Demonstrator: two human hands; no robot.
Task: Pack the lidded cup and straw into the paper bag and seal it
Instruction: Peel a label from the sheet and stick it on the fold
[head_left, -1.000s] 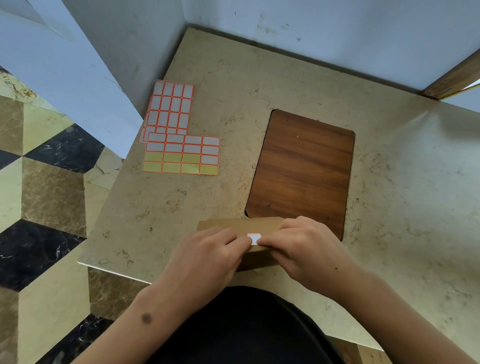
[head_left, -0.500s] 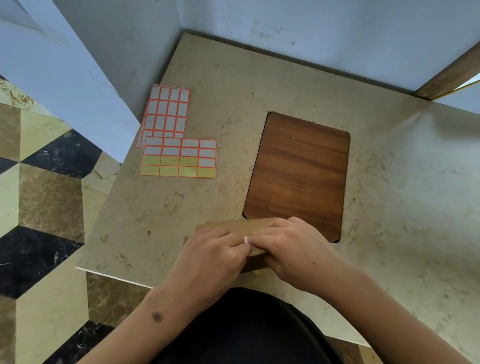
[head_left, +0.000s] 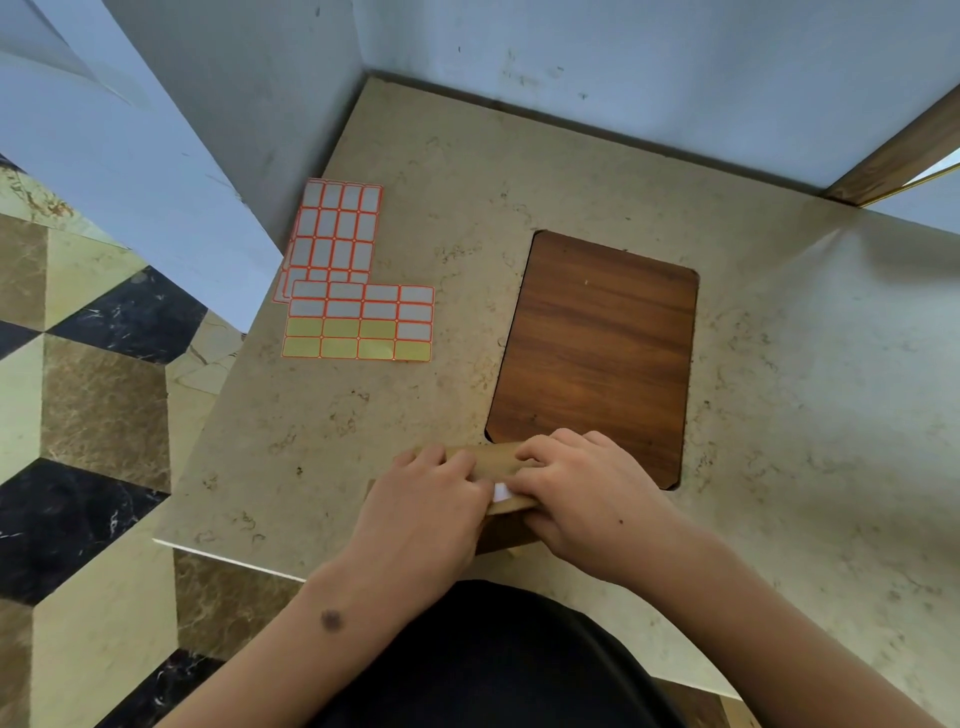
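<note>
Nearest the person, both hands sit together on the folded top of the paper bag (head_left: 491, 460), which stands at the near edge of the table (head_left: 779, 415) directly under them. The left hand (head_left: 431, 506) curls over the left half of the fold, its fingers bent down onto the paper; the right hand (head_left: 587, 499) curls over the right half, gripping the bag's near side. Between their fingertips a small white sticker (head_left: 501, 491) shows on the fold, and both hands appear to be pressing it down.

Judging from this, the sealing step is in hand and the task is close to its end. The cup and straw are not visible; presumably they are inside the closed bag, though that cannot be confirmed.

The next move likely calls for rubbing the sticker flat across the fold edge so it bonds to both layers, while one hand holds the flap so it does not spring open.

Beyond the right hand lies a wooden board (head_left: 597, 353), its near corner just behind the bag. Farther off, beyond and left of the left hand, lie two sticker sheets (head_left: 353, 291), overlapping, well apart from the bag.
</note>
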